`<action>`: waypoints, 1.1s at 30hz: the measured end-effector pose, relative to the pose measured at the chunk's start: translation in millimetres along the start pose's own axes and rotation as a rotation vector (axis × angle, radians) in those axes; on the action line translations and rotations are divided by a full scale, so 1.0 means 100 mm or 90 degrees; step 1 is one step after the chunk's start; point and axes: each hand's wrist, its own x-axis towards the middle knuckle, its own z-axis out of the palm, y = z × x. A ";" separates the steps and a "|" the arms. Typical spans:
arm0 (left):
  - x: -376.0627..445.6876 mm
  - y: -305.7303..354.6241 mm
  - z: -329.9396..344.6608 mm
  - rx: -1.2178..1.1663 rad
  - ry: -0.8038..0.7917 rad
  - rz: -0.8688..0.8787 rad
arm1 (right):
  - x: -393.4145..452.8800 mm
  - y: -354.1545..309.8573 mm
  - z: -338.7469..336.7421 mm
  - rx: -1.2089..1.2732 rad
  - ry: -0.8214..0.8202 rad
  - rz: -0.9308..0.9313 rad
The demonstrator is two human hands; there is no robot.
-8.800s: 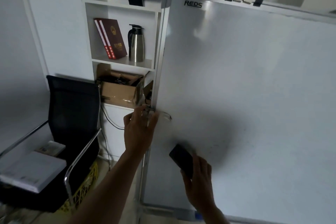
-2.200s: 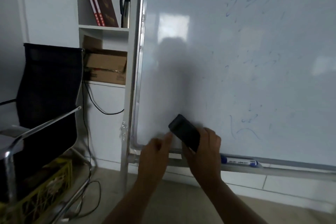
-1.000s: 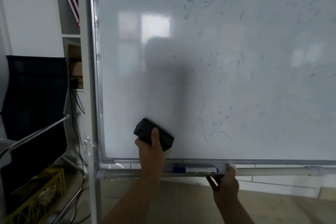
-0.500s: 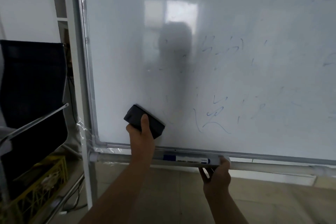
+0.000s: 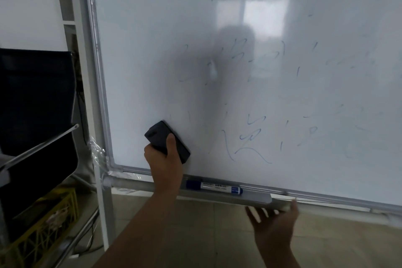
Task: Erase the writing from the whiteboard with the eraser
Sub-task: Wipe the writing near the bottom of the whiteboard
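Observation:
A large whiteboard (image 5: 152, 50) on a metal stand fills most of the view. Faint, half-wiped blue writing (image 5: 250, 137) covers its middle and right. My left hand (image 5: 165, 163) is shut on a black eraser (image 5: 158, 135), pressed flat against the board near its lower left corner, left of the writing. My right hand (image 5: 274, 224) hangs just below the marker tray (image 5: 256, 198), fingers spread, holding nothing; its thumb tip is at the tray's right end.
A blue-capped marker (image 5: 214, 186) lies in the tray. A black mesh chair (image 5: 37, 104) stands left of the board's upright post (image 5: 102, 191). A yellow crate (image 5: 39, 230) sits on the tiled floor under the chair.
My right hand has let go of the tray and dropped below it, fingers now spread. The eraser in my left hand has stayed near the board's lower left corner.

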 end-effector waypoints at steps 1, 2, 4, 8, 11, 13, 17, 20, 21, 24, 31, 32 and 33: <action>0.01 -0.01 0.01 0.016 0.008 0.025 | 0.03 -0.10 -0.02 0.020 0.031 -0.017; 0.02 0.00 0.03 0.043 0.020 0.045 | 0.05 -0.20 -0.01 0.028 0.063 -0.032; 0.04 0.06 0.05 0.103 0.041 0.084 | 0.10 -0.29 0.01 0.018 0.106 -0.047; 0.08 0.21 0.02 0.194 0.088 0.154 | 0.11 -0.24 0.05 -0.025 0.120 -0.054; -0.05 0.18 0.09 0.230 0.089 0.159 | 0.10 -0.24 0.07 -0.040 0.118 -0.067; -0.29 0.06 0.18 0.310 0.011 0.247 | 0.09 -0.23 0.06 -0.045 0.131 -0.070; -0.27 0.00 0.15 0.364 -0.012 0.349 | 0.05 -0.23 0.04 -0.050 0.146 -0.075; 0.09 0.02 -0.03 0.308 0.133 0.226 | 0.01 -0.25 0.08 -0.050 0.138 -0.086; 0.16 0.02 -0.08 0.277 0.168 0.166 | 0.02 -0.24 0.08 -0.053 0.134 -0.087; -0.04 -0.09 -0.03 0.277 0.130 0.160 | 0.06 -0.22 0.06 -0.064 0.133 -0.079; -0.25 -0.27 0.12 0.403 -0.014 0.361 | 0.15 -0.24 0.01 -0.086 0.083 -0.082; -0.15 -0.22 0.08 0.386 0.014 0.316 | 0.15 -0.24 0.02 -0.090 0.076 -0.082; -0.04 -0.16 0.06 0.355 0.054 0.254 | 0.15 -0.24 0.02 -0.093 0.073 -0.084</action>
